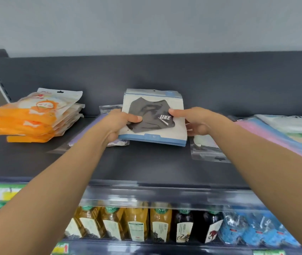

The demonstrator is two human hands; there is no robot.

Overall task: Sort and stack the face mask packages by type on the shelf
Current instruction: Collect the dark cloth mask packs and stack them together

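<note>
The sort looks partly complete. On the shelf (pixel 146 162), the orange packages (pixel 34 116) already stand as one stack at the left, somewhat fanned but of a single type. You hold the grey-mask packages (pixel 154 116) at the centre, a short stack of blue-edged pouches with clear windows, each showing a dark grey mask with white lettering; the lower edges show several layers, fairly well aligned. Your left hand (pixel 118 124) is closed on the stack's left edge, thumb on top and fingers underneath; your right hand (pixel 196 122) grips the right edge the same way. The stack appears raised or tilted at its near edge; whether its far edge rests on the shelf cannot be told. Still unsorted, by my judgement: a purple package (pixel 91 131) lying flat beneath your left wrist, a clear pouch (pixel 207 148) under your right hand, and a loose pink, blue and white pile (pixel 284 133) at the right.
</note>
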